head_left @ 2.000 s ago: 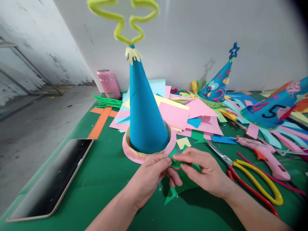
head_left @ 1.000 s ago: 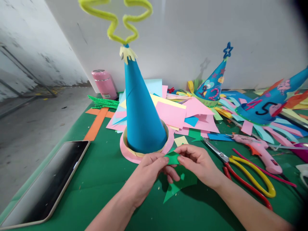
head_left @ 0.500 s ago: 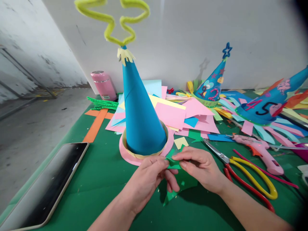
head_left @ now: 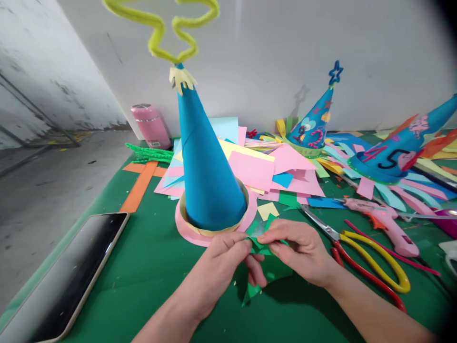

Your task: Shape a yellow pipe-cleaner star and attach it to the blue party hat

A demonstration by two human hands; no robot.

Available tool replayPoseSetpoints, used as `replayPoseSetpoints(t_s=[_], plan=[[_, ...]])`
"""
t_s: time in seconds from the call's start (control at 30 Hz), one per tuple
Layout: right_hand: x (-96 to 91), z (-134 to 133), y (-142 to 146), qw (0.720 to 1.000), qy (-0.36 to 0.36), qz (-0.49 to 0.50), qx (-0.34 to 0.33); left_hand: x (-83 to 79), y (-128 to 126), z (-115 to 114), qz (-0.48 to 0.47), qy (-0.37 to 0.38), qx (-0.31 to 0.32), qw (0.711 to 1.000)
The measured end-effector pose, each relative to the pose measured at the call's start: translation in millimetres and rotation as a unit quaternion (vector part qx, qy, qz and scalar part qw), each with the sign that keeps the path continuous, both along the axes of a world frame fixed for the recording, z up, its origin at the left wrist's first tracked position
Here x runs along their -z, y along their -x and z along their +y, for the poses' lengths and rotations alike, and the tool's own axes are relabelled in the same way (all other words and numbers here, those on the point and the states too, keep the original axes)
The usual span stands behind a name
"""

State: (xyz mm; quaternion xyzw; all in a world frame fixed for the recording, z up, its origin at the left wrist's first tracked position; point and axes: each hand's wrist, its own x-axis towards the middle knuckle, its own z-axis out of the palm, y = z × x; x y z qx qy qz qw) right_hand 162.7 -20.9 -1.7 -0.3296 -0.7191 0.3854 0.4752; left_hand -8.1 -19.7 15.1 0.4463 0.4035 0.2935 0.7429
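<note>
Between my two hands is a small piece of green paper (head_left: pixel 257 246), pinched from both sides. My left hand (head_left: pixel 233 259) grips its left end with thumb and forefinger, the other fingers curled below. On the right end, my right hand (head_left: pixel 298 250) pinches it with thumb and fingertips. More green paper (head_left: pixel 278 267) lies on the table under my hands, partly hidden by them. Just behind stands a tall blue paper cone hat (head_left: pixel 210 186) with a pink brim (head_left: pixel 183 228), a cream fringe near its tip and a bent yellow pipe cleaner (head_left: pixel 157 33) on top.
Scissors (head_left: pixel 333 233) with red and yellow handles and a pink glue gun (head_left: pixel 385 224) lie at right. A phone (head_left: pixel 71 271) rests at left. Behind are paper sheets (head_left: pixel 252 169), green pipe cleaners (head_left: pixel 150 155), a pink flask (head_left: pixel 152 126) and two decorated cone hats (head_left: pixel 310 128).
My fingers have shifted slightly on the green paper, still pinching it from both sides. The view has moved a little; the other things stay in place.
</note>
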Motion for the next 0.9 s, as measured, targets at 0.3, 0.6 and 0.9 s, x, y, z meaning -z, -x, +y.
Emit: replayPoseSetpoints(t_s=[0.3, 0.6, 0.9], plan=[[2.2, -2, 3, 0.996, 0.084, -0.032, 0.011, -2.8, -2, -1, 0.069, -0.075, 0.032, 0.994], [-1.5, -3, 4, 0.997, 0.075, 0.029, -0.009, 9.0, -1, -2, -0.039, 0.033, 0.017, 0.999], [-4.0, -1, 0, 0.998, 0.009, 0.035, -0.05, 8.3, -4, -2, -0.082, 0.066, 0.016, 0.994]])
